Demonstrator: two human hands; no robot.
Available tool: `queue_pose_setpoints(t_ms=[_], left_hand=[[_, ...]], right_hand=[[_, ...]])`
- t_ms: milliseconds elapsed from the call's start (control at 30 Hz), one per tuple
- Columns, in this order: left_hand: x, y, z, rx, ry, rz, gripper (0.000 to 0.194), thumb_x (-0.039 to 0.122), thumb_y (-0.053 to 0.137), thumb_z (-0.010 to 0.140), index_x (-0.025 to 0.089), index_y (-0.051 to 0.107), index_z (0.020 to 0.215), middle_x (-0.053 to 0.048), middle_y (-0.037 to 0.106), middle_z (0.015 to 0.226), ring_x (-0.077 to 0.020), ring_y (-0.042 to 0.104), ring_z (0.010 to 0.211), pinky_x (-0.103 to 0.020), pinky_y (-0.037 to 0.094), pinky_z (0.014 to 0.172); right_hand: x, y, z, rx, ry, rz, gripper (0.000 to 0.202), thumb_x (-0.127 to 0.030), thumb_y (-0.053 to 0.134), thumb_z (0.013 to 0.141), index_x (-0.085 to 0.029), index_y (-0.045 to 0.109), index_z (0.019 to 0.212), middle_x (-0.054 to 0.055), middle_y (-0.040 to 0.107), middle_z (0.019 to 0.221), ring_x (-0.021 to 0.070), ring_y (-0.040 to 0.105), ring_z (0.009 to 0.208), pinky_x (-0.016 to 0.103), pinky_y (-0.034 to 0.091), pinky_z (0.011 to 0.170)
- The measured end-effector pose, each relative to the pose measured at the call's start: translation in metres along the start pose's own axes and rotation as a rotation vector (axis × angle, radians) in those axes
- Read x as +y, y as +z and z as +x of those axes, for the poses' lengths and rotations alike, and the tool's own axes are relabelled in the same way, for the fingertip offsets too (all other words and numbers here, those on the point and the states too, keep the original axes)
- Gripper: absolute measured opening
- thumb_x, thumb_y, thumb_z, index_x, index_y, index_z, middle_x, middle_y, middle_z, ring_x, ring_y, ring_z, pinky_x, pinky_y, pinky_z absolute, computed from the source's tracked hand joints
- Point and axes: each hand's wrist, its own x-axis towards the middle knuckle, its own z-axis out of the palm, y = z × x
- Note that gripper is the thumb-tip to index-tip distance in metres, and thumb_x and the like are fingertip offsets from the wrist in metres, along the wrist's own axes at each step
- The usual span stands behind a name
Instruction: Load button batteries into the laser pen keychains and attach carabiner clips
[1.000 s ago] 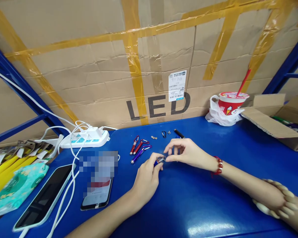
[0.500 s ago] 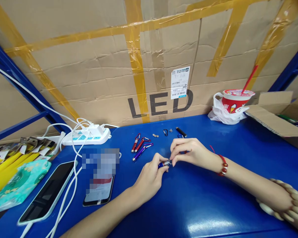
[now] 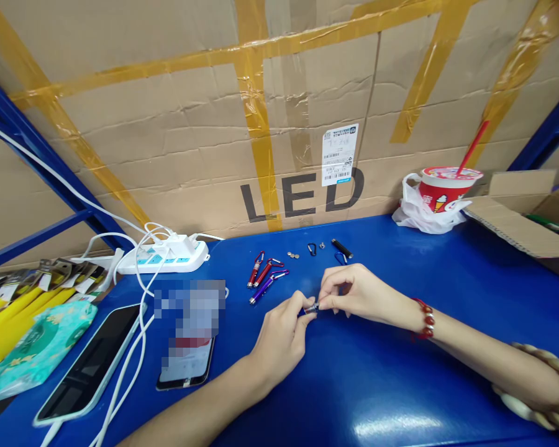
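Observation:
A small blue and silver tube is held between both hands at the middle of the blue table. My left hand is closed round its left part. My right hand pinches its right end with the fingertips. Behind the hands lie two red flashlights and a purple flashlight with clips. Several small round cells, a black carabiner, a tiny metal part, a black tube and a blue carabiner lie farther back.
Left are a power strip with white cables, two phones, a green packet and yellow items. At the right are a red cup in a white bag and an open carton. Cardboard stands behind.
My right hand has turned slightly and its wrist has shifted right and down. More of the blue carabiner shows behind it. The tube stays between both hands.

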Motion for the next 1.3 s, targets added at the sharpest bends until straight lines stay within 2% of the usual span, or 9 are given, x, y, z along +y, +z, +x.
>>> queue_pose_setpoints(t_ms=[100,200,433,567,867,967,1067,1233,1300], left_hand=[[-0.002,0.002,-0.001,0.032,0.04,0.04,0.011,0.013,0.04,0.085,0.022,0.043,0.08,-0.006,0.065,0.09,-0.0193,0.061,0.093,-0.027,0.047,0.074],[-0.002,0.002,-0.001,0.041,0.038,0.056,0.01,0.013,0.04,0.086,0.021,0.044,0.082,-0.006,0.066,0.092,-0.0198,0.062,0.093,-0.027,0.048,0.074],[0.003,-0.001,0.001,-0.019,0.038,0.024,0.021,0.012,0.04,0.088,0.022,0.05,0.104,-0.004,0.064,0.103,-0.0178,0.06,0.094,-0.028,0.046,0.081],[0.004,-0.001,0.002,-0.021,0.02,0.005,0.021,0.012,0.04,0.088,0.022,0.051,0.102,-0.004,0.064,0.103,-0.0175,0.059,0.093,-0.027,0.045,0.08],[0.004,-0.002,0.003,-0.004,-0.069,0.015,0.017,0.015,0.037,0.089,0.021,0.05,0.098,-0.001,0.063,0.083,-0.0156,0.059,0.075,-0.024,0.043,0.068],[0.004,-0.002,0.003,0.002,-0.1,0.023,0.016,0.017,0.037,0.089,0.021,0.048,0.1,0.0,0.06,0.077,-0.0147,0.057,0.069,-0.023,0.041,0.064],[0.003,-0.002,0.003,-0.002,-0.124,0.023,0.018,0.018,0.037,0.089,0.022,0.047,0.103,0.001,0.059,0.074,-0.0142,0.056,0.066,-0.023,0.04,0.062],[0.004,-0.002,0.001,0.008,-0.124,-0.003,0.019,0.02,0.035,0.09,0.023,0.044,0.106,0.001,0.058,0.075,-0.0146,0.056,0.069,-0.024,0.04,0.065],[0.004,-0.002,0.001,0.017,-0.118,-0.014,0.019,0.02,0.034,0.09,0.023,0.042,0.107,0.001,0.057,0.076,-0.0147,0.056,0.07,-0.025,0.04,0.067]], right_hand=[[0.003,0.003,0.001,-0.065,0.178,0.156,0.032,-0.043,0.07,0.063,-0.012,0.064,0.063,-0.001,0.055,0.056,0.0077,0.051,0.044,0.017,0.043,0.036],[0.007,0.003,0.002,-0.083,0.237,0.231,0.03,-0.041,0.072,0.061,-0.012,0.065,0.064,-0.003,0.053,0.047,0.0057,0.046,0.04,0.015,0.039,0.034],[0.008,-0.002,0.002,-0.132,0.229,0.26,0.025,-0.037,0.072,0.063,-0.013,0.066,0.063,-0.004,0.054,0.047,0.005,0.044,0.041,0.014,0.037,0.036],[0.007,-0.003,0.003,-0.118,0.215,0.204,0.026,-0.039,0.07,0.065,-0.014,0.066,0.064,-0.003,0.054,0.048,0.0057,0.045,0.042,0.014,0.037,0.036],[0.007,0.0,0.003,-0.042,0.2,0.066,0.034,-0.047,0.065,0.067,-0.014,0.064,0.063,-0.002,0.054,0.049,0.0078,0.049,0.044,0.017,0.038,0.038],[0.005,-0.005,0.005,0.046,0.184,-0.007,0.035,-0.049,0.062,0.07,-0.014,0.062,0.063,-0.002,0.054,0.047,0.0087,0.049,0.042,0.019,0.039,0.04],[0.006,-0.017,0.009,0.253,0.136,-0.162,0.037,-0.051,0.058,0.072,-0.015,0.063,0.065,-0.001,0.056,0.047,0.0106,0.051,0.042,0.021,0.039,0.043],[0.025,-0.042,0.012,0.538,0.002,-0.545,0.03,-0.044,0.054,0.079,-0.017,0.065,0.076,0.005,0.067,0.077,0.0138,0.058,0.057,0.025,0.045,0.057],[0.035,-0.047,0.012,0.522,-0.006,-0.747,0.024,-0.04,0.052,0.082,-0.02,0.065,0.082,0.004,0.066,0.085,0.0137,0.058,0.058,0.026,0.044,0.055]])
